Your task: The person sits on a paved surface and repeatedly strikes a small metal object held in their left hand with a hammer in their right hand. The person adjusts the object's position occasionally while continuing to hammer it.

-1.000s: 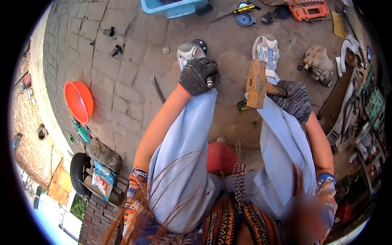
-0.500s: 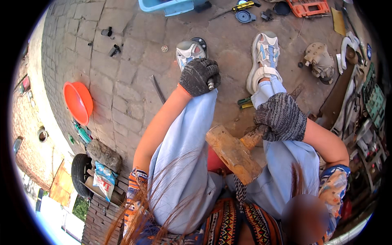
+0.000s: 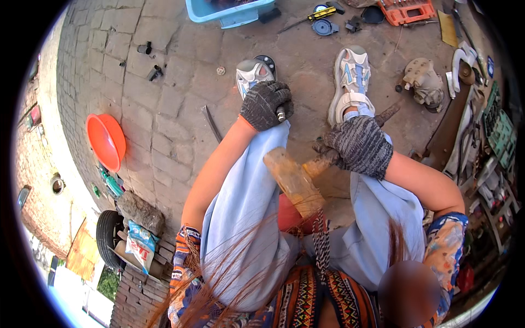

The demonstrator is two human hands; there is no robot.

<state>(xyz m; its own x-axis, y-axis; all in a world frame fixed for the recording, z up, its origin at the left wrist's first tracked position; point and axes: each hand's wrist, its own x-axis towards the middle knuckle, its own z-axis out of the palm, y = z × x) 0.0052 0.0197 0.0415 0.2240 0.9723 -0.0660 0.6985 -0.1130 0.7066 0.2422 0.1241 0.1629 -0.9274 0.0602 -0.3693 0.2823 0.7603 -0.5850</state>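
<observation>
Hammer (image 3: pixel 294 181) shifted leftward, half-hidden probable socket (image 3: pixel 281 114) unmoved

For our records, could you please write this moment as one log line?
left hand: gripping metal piece; right hand: gripping hammer handle; hammer head: left of right hand; orange basin: far left

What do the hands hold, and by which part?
The right hand holds a rusty, block-headed hammer mid-handle; the left hand, a silver metal piece, gripped part hidden.

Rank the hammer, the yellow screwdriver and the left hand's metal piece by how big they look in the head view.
1. Hammer, though nearer the camera
2. Screwdriver
3. Metal piece, as far as it shows
</observation>
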